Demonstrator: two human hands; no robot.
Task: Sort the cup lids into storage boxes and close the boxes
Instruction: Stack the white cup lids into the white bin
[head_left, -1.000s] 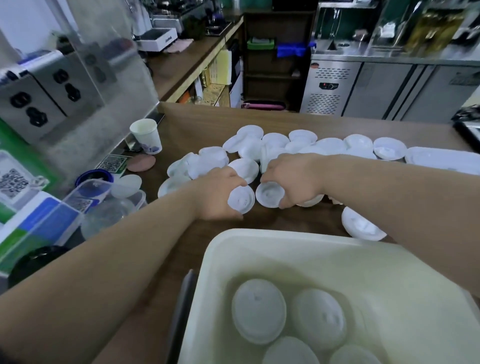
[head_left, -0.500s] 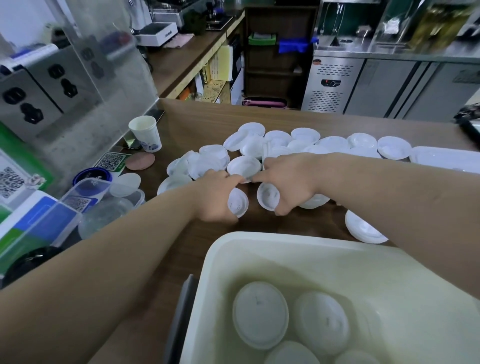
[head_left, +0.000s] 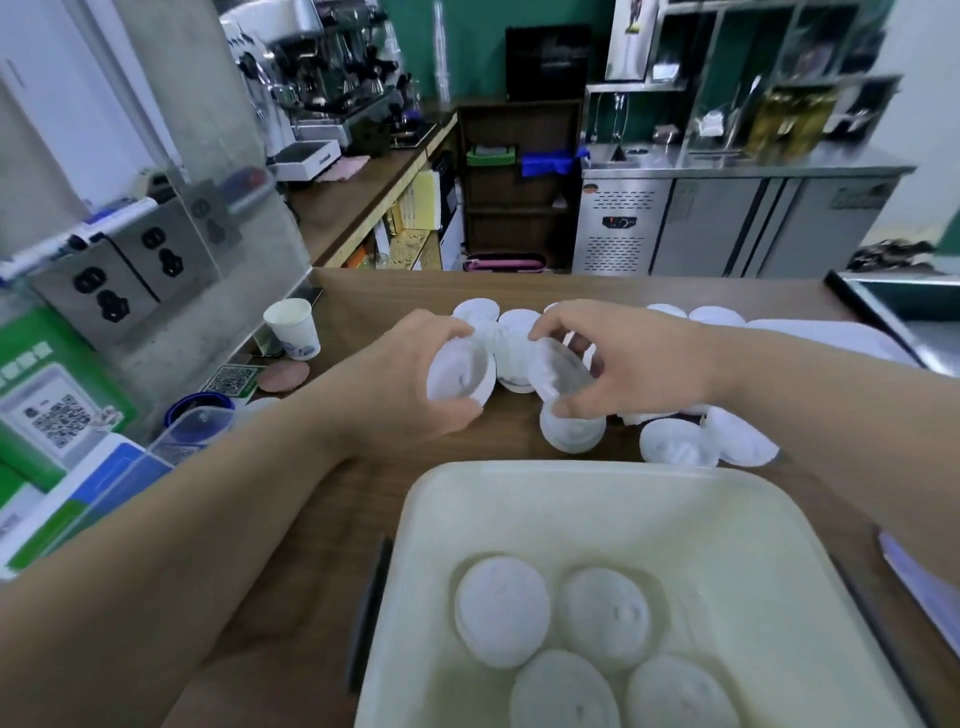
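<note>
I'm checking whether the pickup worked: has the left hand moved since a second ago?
Yes. The left hand has lifted off the wooden counter, gripping a lid, and sits closer in view to the paper cup.

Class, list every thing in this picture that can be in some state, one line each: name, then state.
Storage box, open, no cover on it.
Lids in box, four visible, lying on the bottom.
Left hand, gripping the left lid, raised off the counter.
Right hand, gripping the right lid, also raised.
Loose lids, scattered on the counter, unsorted.
Paper cup, upright.
</note>
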